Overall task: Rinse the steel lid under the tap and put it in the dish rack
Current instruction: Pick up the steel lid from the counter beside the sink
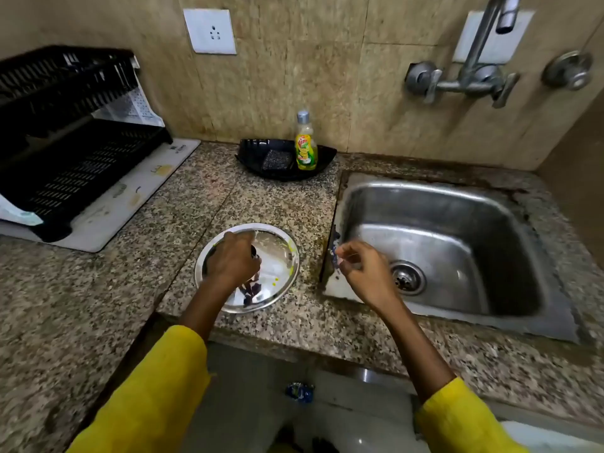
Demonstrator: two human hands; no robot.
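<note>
While the steel lid [261, 273] lies flat on the granite counter [98, 305], just left of the sink [457, 204], the left hand [233, 259] closes over its centre knob; the right hand [362, 266] hovers loosely curled, holding nothing. Risk: yellow residue suggests a greasy surface, so a 1-hand pinch may slip and the lid may clang down before reaching the tap [483, 44].

Left hand [232, 260] lowered, right hand [362, 269] (half-curled) raised

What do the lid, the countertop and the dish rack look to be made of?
Lid: polished steel, mirror reflections, smeared with yellow residue. Countertop: speckled polished stone, probably granite. Dish rack: black slotted plastic, apparently, with a matte look.
</note>
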